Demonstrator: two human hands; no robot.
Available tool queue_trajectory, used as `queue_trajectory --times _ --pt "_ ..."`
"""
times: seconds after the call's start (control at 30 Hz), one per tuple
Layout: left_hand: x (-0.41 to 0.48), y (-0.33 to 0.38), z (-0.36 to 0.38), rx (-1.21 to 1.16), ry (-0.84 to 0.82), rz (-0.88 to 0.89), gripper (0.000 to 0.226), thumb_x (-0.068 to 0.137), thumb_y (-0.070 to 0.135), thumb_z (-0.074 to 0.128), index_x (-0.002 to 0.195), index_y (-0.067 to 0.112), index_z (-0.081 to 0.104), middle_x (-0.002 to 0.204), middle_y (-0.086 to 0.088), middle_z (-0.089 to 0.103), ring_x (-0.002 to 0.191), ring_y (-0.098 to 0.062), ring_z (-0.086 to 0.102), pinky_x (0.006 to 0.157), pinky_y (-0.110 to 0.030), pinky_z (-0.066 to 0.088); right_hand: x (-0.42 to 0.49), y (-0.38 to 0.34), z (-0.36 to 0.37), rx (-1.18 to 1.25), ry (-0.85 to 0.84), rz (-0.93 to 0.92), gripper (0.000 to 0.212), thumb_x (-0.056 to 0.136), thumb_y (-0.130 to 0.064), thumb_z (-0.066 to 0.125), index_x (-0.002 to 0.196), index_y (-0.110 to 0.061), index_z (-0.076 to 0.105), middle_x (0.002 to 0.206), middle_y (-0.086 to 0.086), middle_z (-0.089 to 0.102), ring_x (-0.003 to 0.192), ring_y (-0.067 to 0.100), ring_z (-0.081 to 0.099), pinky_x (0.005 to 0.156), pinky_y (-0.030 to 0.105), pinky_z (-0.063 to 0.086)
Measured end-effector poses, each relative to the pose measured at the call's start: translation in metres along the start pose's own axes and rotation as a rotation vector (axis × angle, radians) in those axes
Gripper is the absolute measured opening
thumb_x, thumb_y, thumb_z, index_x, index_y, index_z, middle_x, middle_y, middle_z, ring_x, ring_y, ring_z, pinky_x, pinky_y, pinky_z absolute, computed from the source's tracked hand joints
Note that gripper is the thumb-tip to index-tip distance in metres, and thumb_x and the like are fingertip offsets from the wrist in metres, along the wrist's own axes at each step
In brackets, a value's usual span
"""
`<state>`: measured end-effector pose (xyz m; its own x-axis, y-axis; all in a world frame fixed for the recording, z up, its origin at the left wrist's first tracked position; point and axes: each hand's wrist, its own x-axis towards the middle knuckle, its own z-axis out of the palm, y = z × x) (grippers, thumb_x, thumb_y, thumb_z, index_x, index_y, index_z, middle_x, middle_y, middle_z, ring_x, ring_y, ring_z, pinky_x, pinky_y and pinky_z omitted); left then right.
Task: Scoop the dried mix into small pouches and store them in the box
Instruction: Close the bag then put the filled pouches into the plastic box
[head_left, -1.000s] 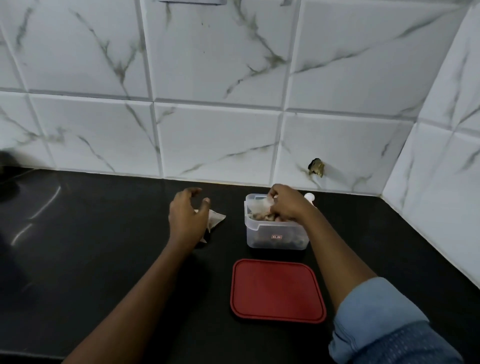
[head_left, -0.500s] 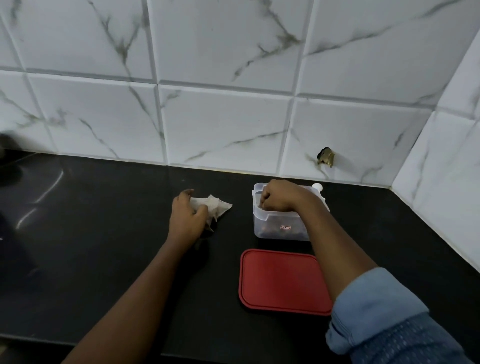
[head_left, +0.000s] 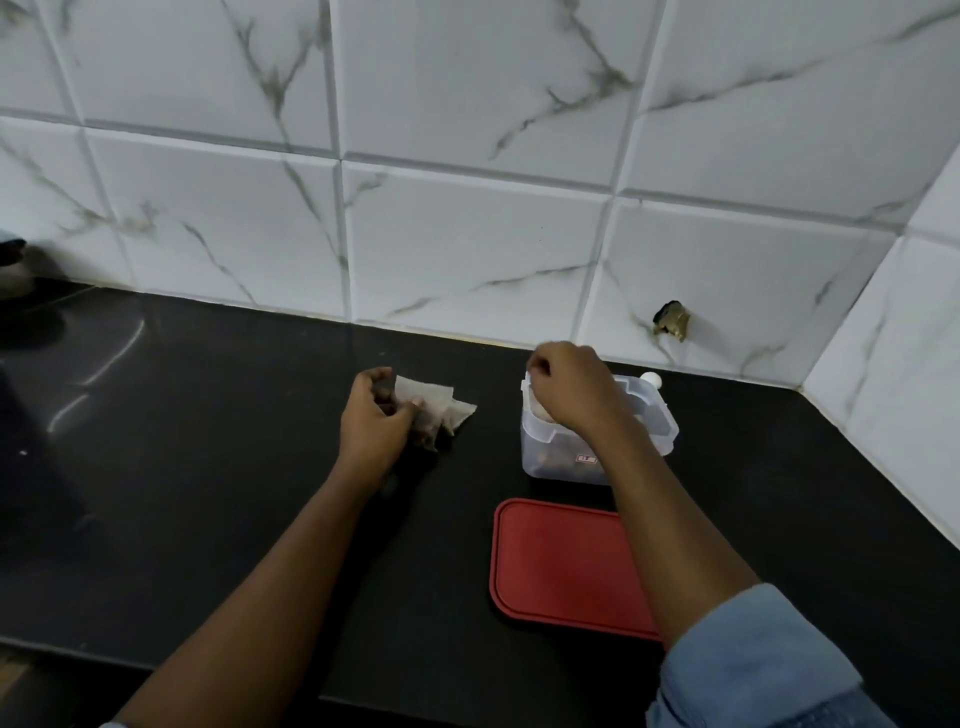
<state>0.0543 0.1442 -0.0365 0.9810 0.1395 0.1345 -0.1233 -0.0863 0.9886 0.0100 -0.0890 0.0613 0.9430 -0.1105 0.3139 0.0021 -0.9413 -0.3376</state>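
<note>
My left hand (head_left: 376, 426) pinches white pouches (head_left: 441, 410) lying on the black counter (head_left: 208, 467). To its right, my right hand (head_left: 569, 389) curls over the open clear box (head_left: 597, 462); I cannot tell whether it pinches anything. The red lid (head_left: 561, 566) lies flat beneath that forearm

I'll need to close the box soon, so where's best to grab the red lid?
Probably take the lid by its left rim, coming from the left with fingertips: it lies flat on the counter, and the right forearm crosses its right edge.
</note>
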Motion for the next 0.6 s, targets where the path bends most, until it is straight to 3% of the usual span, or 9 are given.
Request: queue_trajectory --times 0.1,0.2,0.27,0.37,0.47,0.6 --pt "0.001 0.004 0.002 -0.096 0.038 0.061 0.048 0.093 0.012 0.077 0.133 0.027 0.055 0.104 -0.005 0.067 0.09 -0.022 0.075 0.074 -0.045 0.066 -0.016 -0.031 0.011 0.217 0.147 -0.124 0.022 0.102 -0.03 0.058 0.105 -0.013 0.072 0.094 0.006 0.075 0.087 0.025 0.068 0.076 0.037 0.053" --pt "-0.001 0.01 0.003 -0.253 -0.01 0.145 0.045 0.094 0.009 0.075 0.134 0.018 0.057 0.099 -0.006 0.069 0.088 -0.018 0.073 0.075 -0.037 0.064 -0.023 -0.052 0.025 0.324 -0.021 -0.164 0.049 0.099 -0.04 0.064 0.142 -0.017 0.059 0.132 0.009 0.069 0.115 0.023 0.066 0.098 0.04 0.054" --pt "-0.001 0.011 0.002 -0.395 -0.068 0.137 0.045 0.093 0.009 0.076 0.133 0.016 0.059 0.097 -0.009 0.071 0.089 -0.023 0.072 0.077 -0.04 0.063 -0.026 -0.057 0.036 0.38 -0.097 -0.122 0.062 0.096 -0.037 0.069 0.152 -0.022 0.047 0.139 0.008 0.065 0.121 0.023 0.064 0.101 0.039 0.053" --pt "-0.004 0.012 0.002 -0.56 -0.139 0.056 0.048 0.088 0.013 0.079 0.132 0.015 0.059 0.096 -0.013 0.073 0.089 -0.027 0.072 0.079 -0.045 0.062 -0.033 -0.055 0.045 0.48 -0.087 -0.082 0.053 0.093 -0.026 0.074 0.143 -0.024 0.056 0.113 0.001 0.073 0.102 0.018 0.07 0.091 0.034 0.056" --pt "-0.006 0.014 0.009 -0.621 -0.165 0.022 0.045 0.088 0.024 0.077 0.128 0.013 0.061 0.104 -0.014 0.072 0.093 -0.027 0.073 0.079 -0.042 0.063 -0.033 -0.041 0.033 0.526 -0.002 -0.068 0.038 0.09 -0.014 0.075 0.126 -0.023 0.065 0.103 -0.003 0.074 0.089 0.012 0.071 0.082 0.029 0.057" --pt "-0.002 0.009 0.014 -0.346 -0.044 0.091 0.013 0.1 0.024 0.069 0.112 0.019 0.069 0.101 -0.002 0.073 0.092 -0.019 0.069 0.084 -0.042 0.058 -0.023 -0.005 -0.015 0.504 0.129 0.058 0.031 0.091 -0.009 0.071 0.118 -0.024 0.067 0.097 -0.003 0.074 0.082 0.013 0.07 0.069 0.029 0.057"
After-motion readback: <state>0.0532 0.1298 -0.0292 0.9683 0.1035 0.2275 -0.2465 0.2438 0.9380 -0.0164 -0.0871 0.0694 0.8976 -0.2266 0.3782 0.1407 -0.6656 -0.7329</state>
